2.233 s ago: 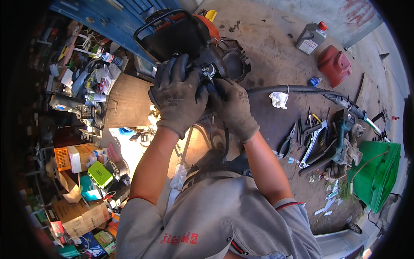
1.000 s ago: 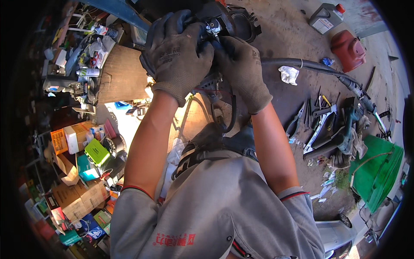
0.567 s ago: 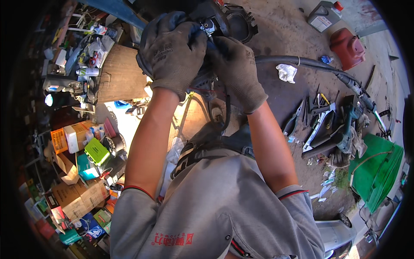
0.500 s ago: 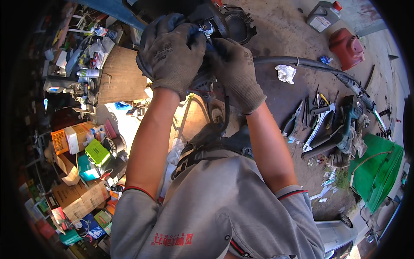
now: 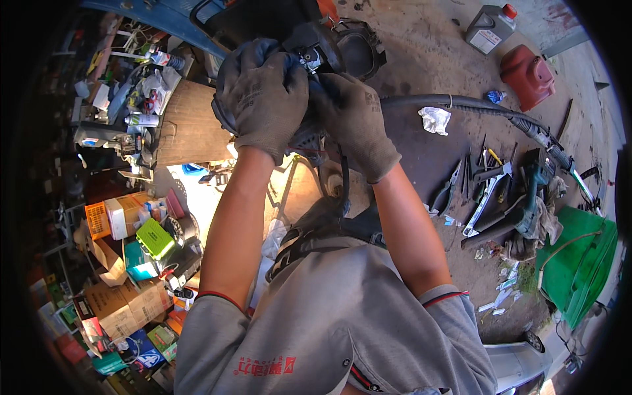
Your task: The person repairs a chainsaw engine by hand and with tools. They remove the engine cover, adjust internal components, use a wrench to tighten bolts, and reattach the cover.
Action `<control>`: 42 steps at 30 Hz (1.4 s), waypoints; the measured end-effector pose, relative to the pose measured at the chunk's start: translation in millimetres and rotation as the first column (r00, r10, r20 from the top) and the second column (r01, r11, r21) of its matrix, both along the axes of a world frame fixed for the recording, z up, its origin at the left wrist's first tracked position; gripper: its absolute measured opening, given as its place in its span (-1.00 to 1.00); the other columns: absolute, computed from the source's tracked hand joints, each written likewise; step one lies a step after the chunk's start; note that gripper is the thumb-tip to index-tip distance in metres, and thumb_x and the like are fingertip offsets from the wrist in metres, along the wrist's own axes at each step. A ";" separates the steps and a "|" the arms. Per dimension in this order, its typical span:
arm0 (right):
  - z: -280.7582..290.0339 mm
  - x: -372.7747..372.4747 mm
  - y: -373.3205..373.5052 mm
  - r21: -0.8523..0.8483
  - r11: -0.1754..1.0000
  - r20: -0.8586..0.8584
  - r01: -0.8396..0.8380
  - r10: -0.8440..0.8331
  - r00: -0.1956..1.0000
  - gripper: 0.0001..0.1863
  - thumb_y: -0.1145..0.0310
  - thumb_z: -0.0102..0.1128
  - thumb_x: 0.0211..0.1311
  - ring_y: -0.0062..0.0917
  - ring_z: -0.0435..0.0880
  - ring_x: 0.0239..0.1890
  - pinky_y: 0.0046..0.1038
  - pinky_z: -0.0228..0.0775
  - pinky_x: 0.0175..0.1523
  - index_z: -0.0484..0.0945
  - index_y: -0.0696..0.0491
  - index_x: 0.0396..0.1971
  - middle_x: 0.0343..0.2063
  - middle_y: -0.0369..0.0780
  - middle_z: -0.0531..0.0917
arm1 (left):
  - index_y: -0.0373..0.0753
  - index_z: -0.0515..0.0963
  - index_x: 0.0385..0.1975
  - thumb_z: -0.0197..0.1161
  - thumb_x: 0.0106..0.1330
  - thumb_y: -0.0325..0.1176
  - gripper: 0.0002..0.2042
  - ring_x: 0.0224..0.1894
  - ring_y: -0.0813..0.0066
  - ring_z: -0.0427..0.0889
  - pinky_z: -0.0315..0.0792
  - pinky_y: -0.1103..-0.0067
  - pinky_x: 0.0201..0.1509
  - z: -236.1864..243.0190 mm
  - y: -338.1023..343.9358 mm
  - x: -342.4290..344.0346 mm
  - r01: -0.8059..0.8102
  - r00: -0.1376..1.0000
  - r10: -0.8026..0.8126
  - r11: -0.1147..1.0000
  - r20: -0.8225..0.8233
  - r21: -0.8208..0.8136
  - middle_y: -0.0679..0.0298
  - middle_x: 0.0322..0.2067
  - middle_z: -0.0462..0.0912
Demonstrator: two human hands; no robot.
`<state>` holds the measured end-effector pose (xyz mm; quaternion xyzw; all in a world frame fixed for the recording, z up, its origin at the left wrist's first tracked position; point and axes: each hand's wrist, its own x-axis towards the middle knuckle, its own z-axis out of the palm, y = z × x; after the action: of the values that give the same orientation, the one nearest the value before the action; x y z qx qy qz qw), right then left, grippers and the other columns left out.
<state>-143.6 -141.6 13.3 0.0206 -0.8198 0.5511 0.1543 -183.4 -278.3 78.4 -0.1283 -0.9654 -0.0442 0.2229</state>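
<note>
**Fiddly work at a silvery part [image 5: 309, 61] on a black machine [image 5: 263, 29]**

The left hand [image 5: 265, 99] and right hand [image 5: 349, 118], both gloved, curl close to the silvery part, which sits left of a round black housing [image 5: 359, 54]; fingertips are hidden, so I cannot tell what they grip. Bulky gloved fingers could fumble something small. A snag on the black hose [image 5: 421, 101], running off rightward, might jolt the work.

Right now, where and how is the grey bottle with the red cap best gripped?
Probably with the right hand, coming from the near side, around the upper body of the grey bottle, just below the red cap: the body is broad and boxy, its labelled face turned this way, the cap end farther off.
</note>
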 end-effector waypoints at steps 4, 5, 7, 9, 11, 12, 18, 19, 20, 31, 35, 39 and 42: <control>0.9 0.7 -0.2 -0.003 1.000 0.000 -0.005 0.005 1.000 -0.67 0.17 0.26 0.38 -0.08 0.70 -0.09 -0.13 0.54 0.05 0.71 0.10 -0.08 -0.19 -0.05 0.73 | -0.01 0.79 -0.13 0.36 0.25 -0.06 -0.71 0.32 0.10 0.44 0.31 0.24 0.42 -1.9 -1.4 -0.5 -0.016 0.999 0.013 0.998 0.046 0.057 0.28 0.20 0.61; 0.8 0.6 -0.2 -0.004 1.000 0.006 -0.009 0.009 1.000 -0.68 0.17 0.26 0.38 -0.08 0.70 -0.09 -0.13 0.54 0.05 0.71 0.10 -0.08 -0.19 -0.06 0.72 | -0.02 0.79 -0.13 0.37 0.25 -0.06 -0.71 0.32 0.10 0.44 0.32 0.25 0.42 -2.6 -2.0 -0.8 -0.009 1.000 0.008 0.999 0.028 0.049 0.28 0.20 0.61; 2.9 0.5 1.8 -0.023 0.999 0.013 -0.024 0.024 1.000 -0.68 0.17 0.25 0.39 -0.07 0.70 -0.09 -0.14 0.54 0.05 0.71 0.10 -0.08 -0.19 -0.05 0.72 | -0.02 0.79 -0.14 0.38 0.24 -0.06 -0.72 0.32 0.11 0.43 0.33 0.25 0.41 -4.4 -2.7 -1.1 0.004 1.000 -0.004 0.999 -0.004 0.033 0.28 0.19 0.61; 2.7 0.1 2.5 -0.029 0.999 0.010 -0.028 0.028 1.000 -0.69 0.18 0.25 0.40 -0.07 0.70 -0.09 -0.13 0.53 0.06 0.71 0.11 -0.09 -0.19 -0.05 0.72 | -0.02 0.79 -0.15 0.38 0.24 -0.07 -0.72 0.31 0.12 0.44 0.34 0.25 0.40 -3.6 0.4 -2.1 -0.011 1.000 0.011 0.999 -0.006 0.032 0.28 0.18 0.62; 0.2 -0.4 2.3 -0.021 1.000 -0.003 -0.020 0.020 1.000 -0.69 0.18 0.25 0.40 -0.06 0.70 -0.09 -0.13 0.53 0.06 0.70 0.11 -0.10 -0.19 -0.04 0.72 | -0.03 0.79 -0.15 0.38 0.24 -0.08 -0.73 0.31 0.12 0.44 0.36 0.25 0.38 -3.5 1.9 -3.1 -0.017 1.000 0.017 1.000 -0.015 0.016 0.29 0.17 0.62; 0.3 -0.6 2.6 -0.021 0.999 -0.003 -0.025 0.025 1.000 -0.69 0.18 0.25 0.39 -0.06 0.69 -0.09 -0.13 0.53 0.06 0.70 0.11 -0.09 -0.19 -0.04 0.72 | -0.03 0.79 -0.15 0.38 0.25 -0.08 -0.73 0.30 0.11 0.45 0.36 0.25 0.38 -3.9 1.9 -2.6 -0.018 1.000 0.018 1.000 -0.024 0.000 0.29 0.17 0.63; -0.4 -1.7 3.5 -0.022 1.000 -0.010 -0.022 0.022 1.000 -0.68 0.19 0.26 0.37 -0.05 0.69 -0.08 -0.13 0.53 0.06 0.71 0.12 -0.07 -0.18 -0.03 0.72 | -0.05 0.79 -0.14 0.36 0.26 -0.09 -0.72 0.29 0.07 0.46 0.36 0.24 0.37 -0.9 6.7 -0.8 -0.036 0.999 0.034 0.999 -0.037 -0.034 0.26 0.17 0.62; -0.1 -0.9 3.1 -0.022 1.000 -0.009 -0.020 0.020 1.000 -0.68 0.20 0.27 0.37 -0.05 0.69 -0.08 -0.13 0.53 0.06 0.71 0.12 -0.07 -0.18 -0.03 0.72 | -0.05 0.79 -0.13 0.36 0.26 -0.09 -0.72 0.29 0.06 0.45 0.36 0.24 0.38 -0.5 7.0 -0.8 -0.037 0.999 0.036 0.999 -0.035 -0.032 0.26 0.18 0.62; 0.2 -0.3 2.6 -0.021 1.000 -0.008 -0.018 0.018 1.000 -0.68 0.20 0.27 0.36 -0.06 0.69 -0.08 -0.13 0.53 0.06 0.70 0.12 -0.07 -0.18 -0.03 0.72 | -0.05 0.79 -0.13 0.36 0.26 -0.09 -0.72 0.29 0.06 0.45 0.35 0.23 0.38 -0.3 5.8 -1.1 -0.028 0.999 0.027 0.999 -0.028 -0.034 0.25 0.18 0.62; -1.1 2.2 0.9 -0.014 0.999 0.011 -0.033 0.033 0.999 -0.68 0.24 0.28 0.33 -0.05 0.70 -0.08 -0.13 0.53 0.07 0.70 0.13 -0.05 -0.17 -0.03 0.72 | -0.03 0.81 -0.18 0.39 0.22 -0.09 -0.74 0.27 0.15 0.47 0.37 0.27 0.37 -1.1 0.1 0.7 -0.027 1.000 0.028 0.999 -0.010 0.025 0.30 0.15 0.64; -1.8 3.1 0.2 -0.023 0.999 -0.022 -0.026 0.026 0.999 -0.68 0.25 0.28 0.33 -0.05 0.70 -0.08 -0.12 0.53 0.07 0.69 0.13 -0.05 -0.17 -0.03 0.72 | -0.05 0.81 -0.18 0.38 0.23 -0.09 -0.73 0.26 0.14 0.47 0.38 0.27 0.36 -2.2 0.0 0.4 -0.019 1.000 0.019 1.000 -0.021 0.025 0.30 0.14 0.64; -1.4 2.7 0.1 -0.029 0.999 -0.006 -0.027 0.027 1.000 -0.68 0.26 0.27 0.33 -0.05 0.70 -0.08 -0.11 0.53 0.07 0.69 0.13 -0.04 -0.17 -0.02 0.72 | -0.08 0.79 -0.15 0.34 0.25 -0.10 -0.71 0.29 0.10 0.48 0.43 0.21 0.32 -2.2 1.5 0.3 -0.012 0.999 0.011 1.000 -0.034 -0.005 0.20 0.17 0.62; -1.1 2.9 -0.1 0.000 1.000 -0.022 -0.017 0.017 1.000 -0.69 0.25 0.26 0.34 -0.04 0.69 -0.07 -0.11 0.52 0.08 0.69 0.13 -0.04 -0.17 -0.02 0.72 | -0.10 0.78 -0.15 0.31 0.26 -0.12 -0.71 0.29 0.08 0.48 0.46 0.17 0.28 -0.1 6.0 1.4 -0.036 0.998 0.033 0.998 -0.058 -0.045 0.15 0.19 0.61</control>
<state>-140.7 -141.7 12.3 0.0335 -0.8177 0.5524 0.1587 -182.0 -272.3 78.2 -0.1179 -0.9614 -0.0142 0.2481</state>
